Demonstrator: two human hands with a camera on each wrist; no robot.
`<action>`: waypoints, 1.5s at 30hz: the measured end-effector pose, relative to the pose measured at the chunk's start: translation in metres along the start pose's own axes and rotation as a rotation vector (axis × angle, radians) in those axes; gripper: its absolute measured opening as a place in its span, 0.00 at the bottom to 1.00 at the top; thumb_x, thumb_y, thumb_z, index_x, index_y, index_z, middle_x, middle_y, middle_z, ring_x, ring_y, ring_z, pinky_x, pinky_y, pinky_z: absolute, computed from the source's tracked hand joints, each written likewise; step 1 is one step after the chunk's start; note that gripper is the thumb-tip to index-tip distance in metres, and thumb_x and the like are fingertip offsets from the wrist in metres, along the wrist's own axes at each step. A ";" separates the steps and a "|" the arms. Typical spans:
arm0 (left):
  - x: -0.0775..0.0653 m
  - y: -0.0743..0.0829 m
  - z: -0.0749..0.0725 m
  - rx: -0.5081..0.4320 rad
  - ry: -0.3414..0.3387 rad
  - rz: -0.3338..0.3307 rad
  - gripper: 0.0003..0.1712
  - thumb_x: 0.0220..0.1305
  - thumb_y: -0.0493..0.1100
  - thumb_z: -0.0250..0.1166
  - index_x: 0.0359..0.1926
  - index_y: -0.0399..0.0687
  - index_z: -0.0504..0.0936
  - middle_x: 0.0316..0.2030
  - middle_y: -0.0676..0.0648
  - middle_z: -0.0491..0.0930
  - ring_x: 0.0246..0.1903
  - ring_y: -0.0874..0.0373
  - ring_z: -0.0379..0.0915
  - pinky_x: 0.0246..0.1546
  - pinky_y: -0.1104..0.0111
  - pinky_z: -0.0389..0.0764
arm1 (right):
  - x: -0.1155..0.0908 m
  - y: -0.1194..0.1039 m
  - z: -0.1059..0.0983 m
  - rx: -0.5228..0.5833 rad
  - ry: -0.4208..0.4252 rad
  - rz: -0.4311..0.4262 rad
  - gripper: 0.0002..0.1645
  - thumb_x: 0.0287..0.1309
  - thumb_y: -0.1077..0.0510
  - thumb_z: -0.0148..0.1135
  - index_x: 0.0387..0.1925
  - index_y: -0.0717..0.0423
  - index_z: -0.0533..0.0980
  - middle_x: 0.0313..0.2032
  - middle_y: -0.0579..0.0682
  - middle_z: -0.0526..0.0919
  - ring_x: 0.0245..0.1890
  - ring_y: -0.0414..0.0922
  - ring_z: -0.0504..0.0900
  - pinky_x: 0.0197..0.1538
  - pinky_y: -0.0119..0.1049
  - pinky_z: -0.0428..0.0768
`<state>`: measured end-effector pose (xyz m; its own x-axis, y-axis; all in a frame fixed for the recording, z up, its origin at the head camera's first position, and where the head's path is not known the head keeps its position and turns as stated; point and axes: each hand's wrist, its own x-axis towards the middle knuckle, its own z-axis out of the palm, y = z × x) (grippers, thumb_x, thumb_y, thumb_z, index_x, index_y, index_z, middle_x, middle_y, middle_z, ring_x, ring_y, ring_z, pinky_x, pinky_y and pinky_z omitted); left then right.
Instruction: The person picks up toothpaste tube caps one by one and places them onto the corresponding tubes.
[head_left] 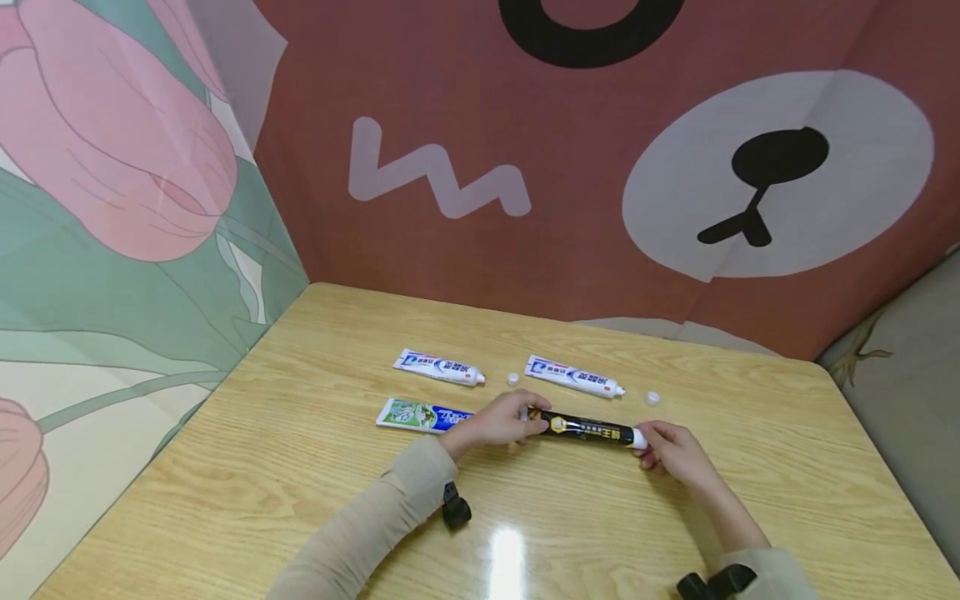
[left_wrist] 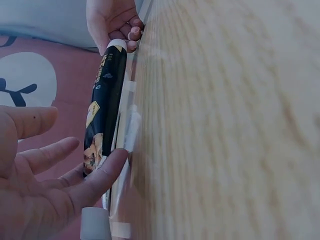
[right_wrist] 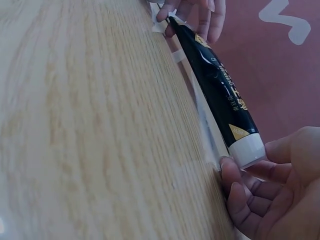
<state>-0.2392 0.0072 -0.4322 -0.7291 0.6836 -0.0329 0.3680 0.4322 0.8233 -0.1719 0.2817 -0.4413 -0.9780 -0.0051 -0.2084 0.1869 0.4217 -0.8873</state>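
Note:
A black toothpaste tube (head_left: 588, 427) with gold lettering spans between both hands, low over the wooden table. My left hand (head_left: 504, 419) grips its flat tail end; in the left wrist view, the fingers (left_wrist: 100, 180) lie at that end. On the other side my right hand (head_left: 675, 450) pinches the tube's white cap (right_wrist: 247, 150) between thumb and fingertips. Below the left wrist lies a green and blue toothpaste tube (head_left: 420, 415), its cap end hidden behind the left hand. A white cap (left_wrist: 95, 223) shows near the left hand in the left wrist view.
Farther back on the table (head_left: 300, 417) lie two white and blue toothpaste tubes, one on the left (head_left: 438, 367) and one on the right (head_left: 573, 377). Beside their nozzles sit two loose white caps, a left one (head_left: 513, 379) and a right one (head_left: 653, 398). A patterned cloth wall (head_left: 450, 267) stands behind.

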 end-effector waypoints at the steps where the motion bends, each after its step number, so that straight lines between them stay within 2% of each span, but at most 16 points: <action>1: 0.000 0.000 -0.001 0.022 0.005 0.009 0.20 0.63 0.40 0.59 0.55 0.37 0.72 0.45 0.44 0.74 0.21 0.59 0.74 0.27 0.73 0.75 | 0.000 -0.001 0.000 -0.011 -0.004 -0.002 0.21 0.68 0.59 0.42 0.48 0.76 0.68 0.25 0.51 0.77 0.21 0.39 0.74 0.23 0.31 0.74; 3: 0.000 0.001 -0.002 0.077 0.017 0.030 0.20 0.62 0.41 0.59 0.54 0.36 0.73 0.45 0.44 0.75 0.27 0.60 0.74 0.33 0.73 0.74 | 0.001 -0.003 0.001 -0.030 -0.011 -0.016 0.19 0.68 0.59 0.42 0.46 0.75 0.69 0.24 0.51 0.76 0.21 0.39 0.73 0.23 0.31 0.73; 4: 0.000 0.001 -0.003 0.105 0.027 0.030 0.20 0.62 0.41 0.59 0.54 0.37 0.73 0.44 0.44 0.76 0.27 0.61 0.73 0.35 0.73 0.73 | 0.001 -0.004 0.001 -0.047 -0.009 -0.025 0.19 0.68 0.60 0.42 0.45 0.75 0.69 0.24 0.51 0.76 0.21 0.39 0.73 0.22 0.31 0.73; 7: -0.001 0.002 -0.005 0.156 0.055 0.014 0.19 0.62 0.42 0.59 0.52 0.37 0.74 0.43 0.44 0.77 0.36 0.58 0.74 0.39 0.71 0.73 | 0.002 -0.006 0.001 -0.126 -0.004 -0.065 0.17 0.66 0.61 0.44 0.43 0.73 0.71 0.22 0.51 0.75 0.19 0.40 0.71 0.21 0.31 0.72; 10: -0.003 0.000 -0.009 0.153 0.091 0.000 0.18 0.62 0.41 0.59 0.50 0.36 0.75 0.39 0.43 0.79 0.35 0.56 0.76 0.37 0.71 0.75 | 0.002 -0.005 -0.001 -0.280 0.009 -0.119 0.17 0.66 0.58 0.47 0.43 0.70 0.74 0.20 0.50 0.76 0.17 0.41 0.72 0.19 0.32 0.71; 11: -0.003 0.000 -0.010 0.145 0.105 0.013 0.17 0.61 0.40 0.59 0.49 0.35 0.76 0.38 0.43 0.79 0.37 0.55 0.76 0.38 0.71 0.75 | 0.003 -0.005 -0.003 -0.319 0.007 -0.131 0.18 0.66 0.57 0.47 0.43 0.70 0.74 0.20 0.49 0.76 0.17 0.42 0.72 0.19 0.32 0.71; 13: -0.002 -0.001 -0.013 0.131 0.135 0.048 0.16 0.61 0.38 0.59 0.48 0.33 0.76 0.35 0.43 0.79 0.35 0.55 0.76 0.35 0.72 0.75 | 0.003 -0.004 -0.008 -0.376 0.004 -0.149 0.19 0.65 0.55 0.49 0.44 0.69 0.74 0.20 0.49 0.77 0.17 0.42 0.72 0.20 0.32 0.71; 17: 0.001 0.000 -0.018 0.104 0.162 0.118 0.16 0.62 0.37 0.57 0.48 0.30 0.76 0.34 0.43 0.79 0.33 0.56 0.76 0.34 0.73 0.75 | 0.004 -0.004 -0.017 -0.363 0.008 -0.141 0.22 0.65 0.53 0.50 0.46 0.70 0.73 0.20 0.50 0.77 0.19 0.43 0.74 0.21 0.33 0.73; 20: 0.005 0.001 -0.020 0.110 0.149 0.132 0.17 0.63 0.37 0.56 0.49 0.30 0.76 0.35 0.44 0.79 0.34 0.57 0.75 0.34 0.74 0.74 | 0.004 -0.004 -0.022 -0.349 0.012 -0.141 0.22 0.65 0.53 0.50 0.46 0.71 0.73 0.21 0.51 0.77 0.19 0.44 0.75 0.22 0.34 0.73; 27: 0.026 0.010 -0.023 0.222 0.125 0.103 0.17 0.61 0.39 0.59 0.49 0.34 0.76 0.38 0.44 0.79 0.36 0.57 0.75 0.37 0.74 0.74 | 0.012 -0.008 -0.032 -0.388 0.009 -0.152 0.22 0.65 0.54 0.50 0.47 0.71 0.72 0.19 0.51 0.76 0.18 0.44 0.73 0.21 0.34 0.71; 30: 0.038 0.017 -0.026 0.302 0.110 0.088 0.18 0.60 0.39 0.61 0.50 0.35 0.76 0.38 0.43 0.79 0.36 0.57 0.75 0.36 0.73 0.75 | 0.020 -0.012 -0.036 -0.475 0.037 -0.196 0.21 0.64 0.54 0.51 0.46 0.70 0.74 0.22 0.51 0.78 0.20 0.44 0.73 0.22 0.35 0.70; 33: 0.052 0.023 -0.029 0.419 0.089 0.088 0.20 0.58 0.40 0.62 0.51 0.36 0.76 0.38 0.43 0.79 0.36 0.57 0.74 0.37 0.72 0.74 | 0.028 -0.015 -0.039 -0.606 0.098 -0.251 0.20 0.62 0.55 0.54 0.45 0.70 0.74 0.27 0.55 0.79 0.24 0.46 0.75 0.25 0.39 0.72; 37: 0.071 0.029 -0.033 0.532 0.057 0.094 0.21 0.58 0.41 0.62 0.52 0.38 0.75 0.43 0.41 0.78 0.41 0.55 0.74 0.41 0.70 0.73 | 0.038 -0.019 -0.044 -0.689 0.099 -0.235 0.24 0.58 0.55 0.57 0.49 0.71 0.71 0.34 0.63 0.79 0.30 0.55 0.77 0.29 0.47 0.74; 40: 0.081 0.028 -0.036 0.494 0.035 0.080 0.22 0.58 0.41 0.63 0.53 0.38 0.75 0.47 0.42 0.78 0.45 0.53 0.73 0.44 0.70 0.73 | 0.044 -0.016 -0.047 -0.639 0.063 -0.209 0.28 0.55 0.56 0.61 0.52 0.71 0.69 0.38 0.67 0.77 0.36 0.60 0.76 0.34 0.50 0.75; 45: 0.091 0.017 -0.042 0.325 -0.013 0.026 0.25 0.55 0.41 0.66 0.55 0.40 0.75 0.51 0.46 0.76 0.49 0.54 0.71 0.48 0.73 0.71 | 0.051 -0.004 -0.054 -0.505 0.071 -0.207 0.31 0.50 0.58 0.66 0.52 0.72 0.69 0.37 0.64 0.77 0.39 0.58 0.75 0.37 0.47 0.75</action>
<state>-0.3233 0.0516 -0.3976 -0.7107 0.7031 -0.0231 0.5525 0.5782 0.6003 -0.2276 0.3285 -0.4262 -0.9967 -0.0805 -0.0063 -0.0610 0.8012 -0.5953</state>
